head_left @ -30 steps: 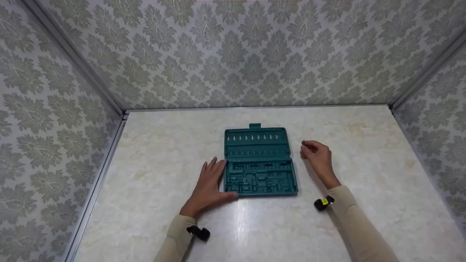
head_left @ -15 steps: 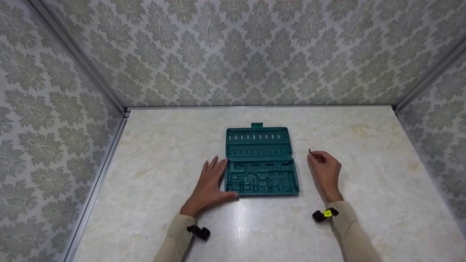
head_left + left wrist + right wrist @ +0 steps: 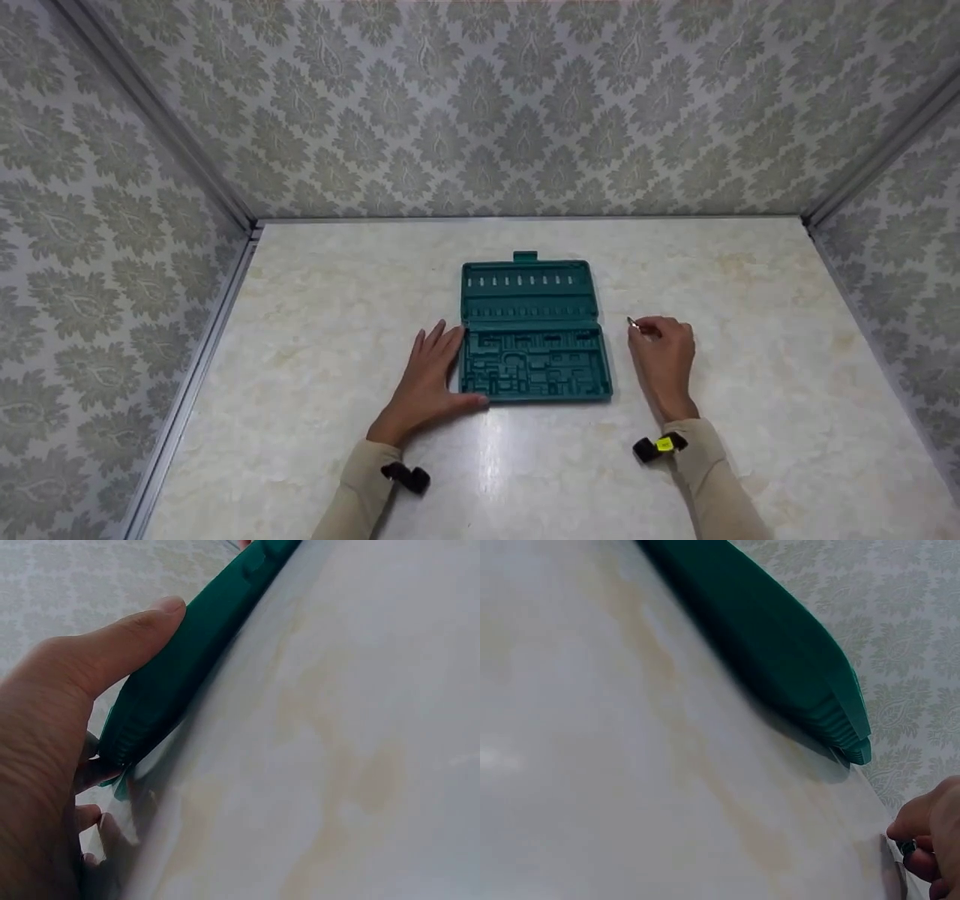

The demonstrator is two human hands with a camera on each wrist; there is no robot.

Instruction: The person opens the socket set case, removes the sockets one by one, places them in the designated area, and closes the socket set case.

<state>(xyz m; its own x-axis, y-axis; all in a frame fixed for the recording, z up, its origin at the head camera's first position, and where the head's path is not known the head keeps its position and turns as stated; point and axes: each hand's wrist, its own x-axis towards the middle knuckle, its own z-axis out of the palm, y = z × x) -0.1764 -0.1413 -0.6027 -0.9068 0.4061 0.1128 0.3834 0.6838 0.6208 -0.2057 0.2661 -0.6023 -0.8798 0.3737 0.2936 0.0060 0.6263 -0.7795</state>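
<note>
A dark green plastic case (image 3: 536,382) lies unfolded on the table, its moulded compartments facing up. My left hand (image 3: 429,379) rests against its near left corner, fingers spread along the left side and thumb on the front edge. In the left wrist view the thumb touches the case's side wall (image 3: 180,667). To the right of the case, my right hand (image 3: 666,360) pinches a small shiny metal piece (image 3: 633,322) between thumb and fingertips. Its exact kind is too small to tell. The right wrist view shows the same piece (image 3: 906,847) mostly covered by the fingers.
The case's lid (image 3: 529,292) lies back with a row of pale slots and a latch tab (image 3: 525,256) at its far edge. A pale marbled tabletop (image 3: 337,300) surrounds it. Patterned walls (image 3: 480,112) border the table at the back and both sides.
My right hand has moved a little toward the near edge, and the metal piece has turned between its fingertips. The left hand and the case stay in place.
</note>
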